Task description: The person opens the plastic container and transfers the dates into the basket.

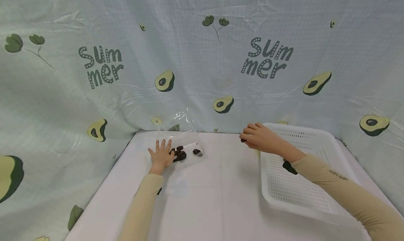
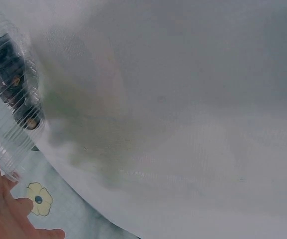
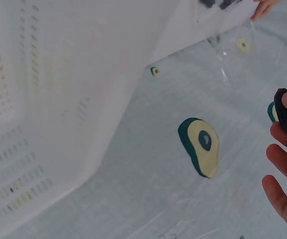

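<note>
My left hand (image 1: 162,156), fingers spread, rests at the left side of a clear plastic clamshell box (image 1: 192,153). Several dark brown, wrinkled pieces (image 1: 180,154) lie inside, and the box's clear lid (image 1: 181,120) stands up at the back. In the left wrist view the same dark pieces (image 2: 9,74) show through ribbed plastic. My right hand (image 1: 260,138) is in the air by the basket's far left corner. Thumb and forefinger pinch one small dark oval piece (image 3: 286,113); the other fingers are apart from it. Its exact kind is unclear.
A white perforated plastic basket (image 1: 264,185) stands on the right of the white table (image 1: 202,206), under my right forearm. A pale curtain (image 1: 189,59) printed with avocados hangs behind the table and along its left side.
</note>
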Tool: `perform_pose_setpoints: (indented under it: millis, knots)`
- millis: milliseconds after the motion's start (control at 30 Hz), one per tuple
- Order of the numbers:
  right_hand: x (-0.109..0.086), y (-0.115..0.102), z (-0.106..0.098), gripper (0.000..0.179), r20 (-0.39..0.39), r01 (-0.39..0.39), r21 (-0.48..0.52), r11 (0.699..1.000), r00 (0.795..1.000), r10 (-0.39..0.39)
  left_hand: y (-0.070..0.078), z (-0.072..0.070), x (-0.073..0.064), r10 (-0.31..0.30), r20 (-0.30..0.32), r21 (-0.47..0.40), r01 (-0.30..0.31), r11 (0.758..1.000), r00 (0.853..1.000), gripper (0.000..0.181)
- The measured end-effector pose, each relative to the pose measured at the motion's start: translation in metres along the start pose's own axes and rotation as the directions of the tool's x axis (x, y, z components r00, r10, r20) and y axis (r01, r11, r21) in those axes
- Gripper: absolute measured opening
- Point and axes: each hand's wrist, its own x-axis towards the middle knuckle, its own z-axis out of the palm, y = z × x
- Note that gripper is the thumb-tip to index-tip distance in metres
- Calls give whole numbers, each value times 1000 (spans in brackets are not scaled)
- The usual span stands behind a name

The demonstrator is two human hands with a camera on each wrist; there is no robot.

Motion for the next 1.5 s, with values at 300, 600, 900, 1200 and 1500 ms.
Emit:
perform_pose_setpoints:
  millis: [300, 600, 900, 1200, 1500]
  knots:
    - [-47, 19, -9, 24, -22, -43, 17, 999, 999, 43, 5, -4, -2, -10, 9, -6, 10, 1000, 1000, 55]
    - [-94, 39, 1, 50, -21, -158, 66, 985, 987, 160, 7, -5, -2, -19, 6, -11, 19, 1000, 1000, 55]
    - [-121, 53, 17, 53, -28, -230, -6, 973, 973, 230, 7, -6, -3, -22, 25, -20, 23, 1000, 999, 55]
    - [-137, 60, 30, 51, -15, -282, -44, 958, 959, 282, 6, -5, -2, -20, 15, -24, 21, 1000, 1000, 54]
    - [-148, 60, 40, 35, 48, -379, -41, 925, 924, 380, 3, -1, 0, -2, -1, -16, 2, 1000, 1000, 54]
